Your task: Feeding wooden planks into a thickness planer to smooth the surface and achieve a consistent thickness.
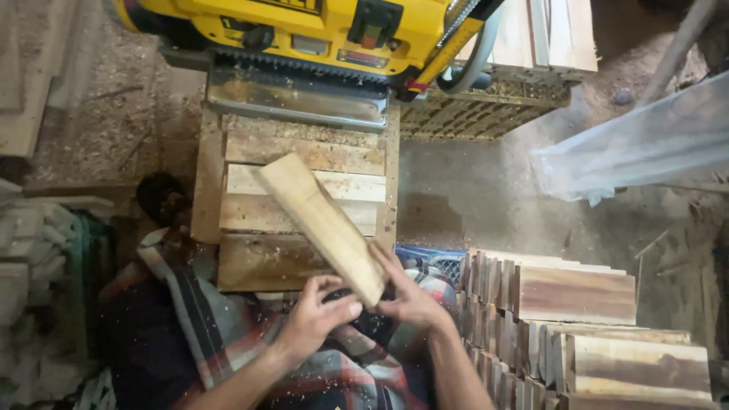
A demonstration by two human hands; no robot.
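We hold a pale wooden board [323,224] at the centre of the frame, angled from the upper left down to the lower right. Our left hand [319,311] sits at lower centre with its fingers curled against the underside of the board's near end, gripping it. Our right hand [406,292], just to the right, closes on the same near end from the opposite side, with the thumb and fingers spread along the edge. The board's far end hangs over a low wooden platform [296,197] built of horizontal slats, which occupies the middle of the frame. At the top centre, directly behind the platform, stands a yellow thickness planer [319,34] with a bright metal infeed plate [296,99] facing us. At the lower right, we see a stack of cut boards [585,326] standing on edge in close rows, their faces showing reddish-brown and pale grain. A clear plastic sheet [645,144] lies at the right edge. Sawdust covers the floor [114,114] at the upper left. A checked cloth [228,326] drapes across the lower left, below our forearms, flecked with wood chips.
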